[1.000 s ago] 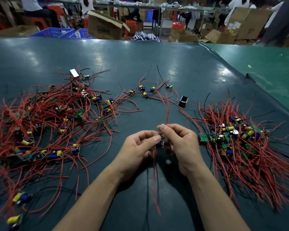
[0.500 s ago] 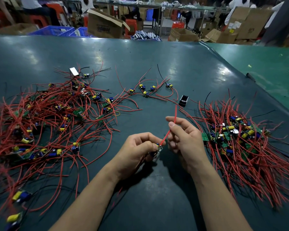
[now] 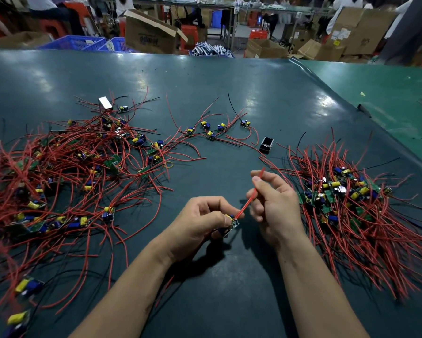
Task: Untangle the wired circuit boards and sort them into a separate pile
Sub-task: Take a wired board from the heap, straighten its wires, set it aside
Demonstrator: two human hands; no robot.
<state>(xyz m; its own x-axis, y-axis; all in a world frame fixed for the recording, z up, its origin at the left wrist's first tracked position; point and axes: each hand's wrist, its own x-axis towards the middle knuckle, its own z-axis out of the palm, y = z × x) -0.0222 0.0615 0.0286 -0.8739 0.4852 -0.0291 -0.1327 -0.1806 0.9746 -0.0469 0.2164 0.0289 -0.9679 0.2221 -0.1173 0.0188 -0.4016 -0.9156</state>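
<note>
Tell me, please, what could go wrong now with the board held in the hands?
The right hand pulls the red wire taut from the small board gripped by the left hand; a hard tug might strain the wire's joint. Dropped carelessly, it might tangle again in the sorted pile.

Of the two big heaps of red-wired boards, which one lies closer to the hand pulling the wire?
The right-hand heap: its boards lie just beside the right hand, which pinches the red wire. The left heap lies farther off.
</note>
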